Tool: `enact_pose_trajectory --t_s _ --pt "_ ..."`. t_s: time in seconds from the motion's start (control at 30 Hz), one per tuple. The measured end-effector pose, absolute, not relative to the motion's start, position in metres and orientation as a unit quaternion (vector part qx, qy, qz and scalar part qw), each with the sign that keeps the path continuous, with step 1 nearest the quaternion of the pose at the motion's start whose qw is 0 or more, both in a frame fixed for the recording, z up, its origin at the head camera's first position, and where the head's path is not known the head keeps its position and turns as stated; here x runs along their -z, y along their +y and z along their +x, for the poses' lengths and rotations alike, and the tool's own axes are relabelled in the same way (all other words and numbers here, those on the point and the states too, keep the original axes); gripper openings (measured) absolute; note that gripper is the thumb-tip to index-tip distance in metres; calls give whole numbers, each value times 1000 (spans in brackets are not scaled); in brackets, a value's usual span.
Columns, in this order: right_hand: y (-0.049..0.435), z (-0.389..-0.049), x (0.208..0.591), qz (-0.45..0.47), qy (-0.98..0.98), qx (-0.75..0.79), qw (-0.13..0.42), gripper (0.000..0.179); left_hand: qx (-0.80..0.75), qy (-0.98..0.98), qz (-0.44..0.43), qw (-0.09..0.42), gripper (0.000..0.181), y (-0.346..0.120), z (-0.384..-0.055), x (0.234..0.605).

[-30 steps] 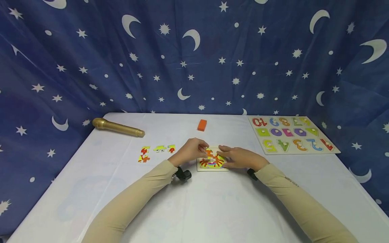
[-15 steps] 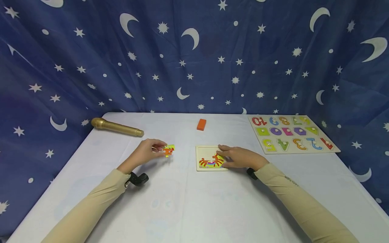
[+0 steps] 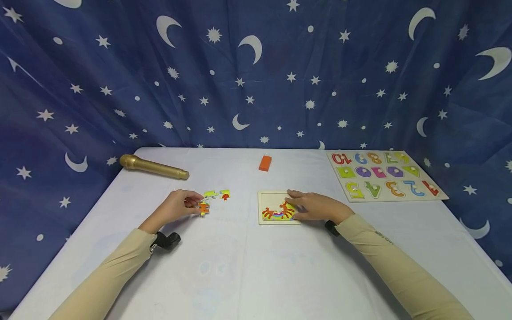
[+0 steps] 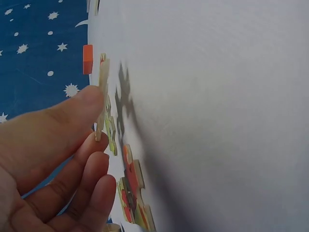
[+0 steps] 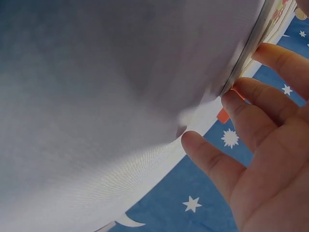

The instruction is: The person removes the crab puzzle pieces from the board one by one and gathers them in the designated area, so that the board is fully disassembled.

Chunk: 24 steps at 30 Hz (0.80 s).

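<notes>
My left hand (image 3: 176, 206) pinches an orange and yellow jigsaw piece (image 3: 204, 208) between thumb and fingertips. In the left wrist view the piece (image 4: 104, 72) stands edge-on, raised over its shadow. Just beyond it on the table lie a yellow-green piece (image 3: 210, 194) and a yellow and red piece (image 3: 225, 194). More loose pieces (image 4: 134, 176) lie below the fingers, hidden by the hand in the head view. My right hand (image 3: 314, 206) rests with extended fingers on the right side of a square puzzle tray (image 3: 274, 199). Joined orange and rainbow pieces (image 3: 277, 213) fill the tray's near part.
A number and shape board (image 3: 344, 186) lies at the back right. An orange block (image 3: 265, 163) stands behind the puzzle tray. A gold microphone (image 3: 154, 167) lies at the back left. A blue star-patterned curtain (image 3: 280, 75) hangs behind the white table (image 3: 256, 271).
My left hand has moved from over the tray leftward to the loose pieces, carrying the orange jigsaw piece. The tray's far part now shows bare. My right hand has stayed on the tray.
</notes>
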State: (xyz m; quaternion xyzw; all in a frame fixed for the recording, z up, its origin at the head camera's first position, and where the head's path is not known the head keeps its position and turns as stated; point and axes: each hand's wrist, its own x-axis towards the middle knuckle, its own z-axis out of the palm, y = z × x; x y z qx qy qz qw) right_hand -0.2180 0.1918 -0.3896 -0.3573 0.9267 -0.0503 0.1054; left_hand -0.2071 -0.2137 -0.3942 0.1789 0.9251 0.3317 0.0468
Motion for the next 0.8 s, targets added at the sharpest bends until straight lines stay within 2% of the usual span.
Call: enact_pose_trajectory --t_s 0.6,0.8 --pt "191 -219 390 -361 925 53 106 59 -265 947 178 45 37 -210 -216 397" --pt "191 -219 390 -353 928 43 110 60 -275 939 204 33 35 -181 -210 378"
